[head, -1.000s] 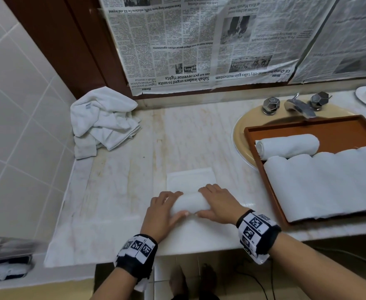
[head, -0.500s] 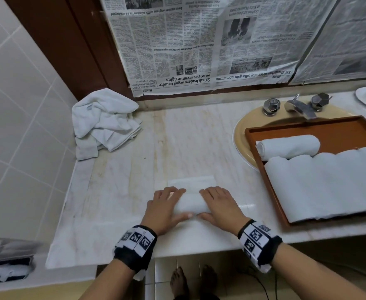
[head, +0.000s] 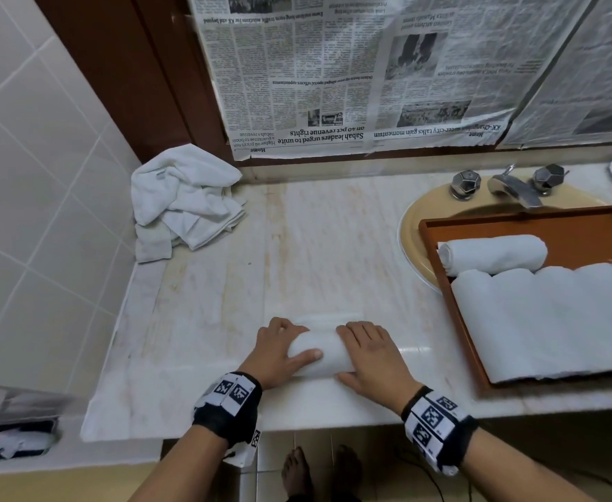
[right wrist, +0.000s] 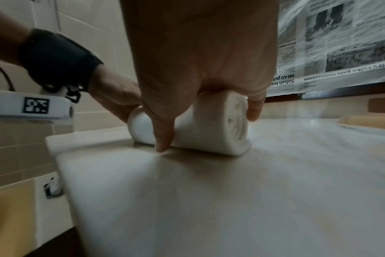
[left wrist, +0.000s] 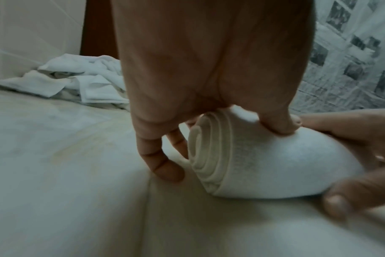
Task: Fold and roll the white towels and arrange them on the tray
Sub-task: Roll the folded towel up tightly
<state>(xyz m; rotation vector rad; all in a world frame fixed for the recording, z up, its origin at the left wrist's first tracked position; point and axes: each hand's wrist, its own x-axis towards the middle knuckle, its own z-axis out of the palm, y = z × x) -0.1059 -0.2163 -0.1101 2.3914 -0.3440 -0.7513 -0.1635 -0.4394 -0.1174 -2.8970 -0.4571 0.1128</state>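
Bottom centre, left hand (head: 277, 351) and right hand (head: 371, 356) curl over the towel roll (head: 321, 358) — the flat tail ahead has nearly vanished, so rolling's almost done. Tray (head: 514, 221) waits right; crumpled towels (head: 185, 197) upper left.

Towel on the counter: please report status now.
Both hands, left and right, curled over towel roll. Short flat tail ahead. Tray holds finished rolls. Nothing in the way.

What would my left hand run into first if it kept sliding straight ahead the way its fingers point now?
Beyond the left hand on the rolled white towel lies only a short unrolled flap, then bare marble counter. The way looks free up to the back wall; the crumpled white towel pile probably sits left of that line.
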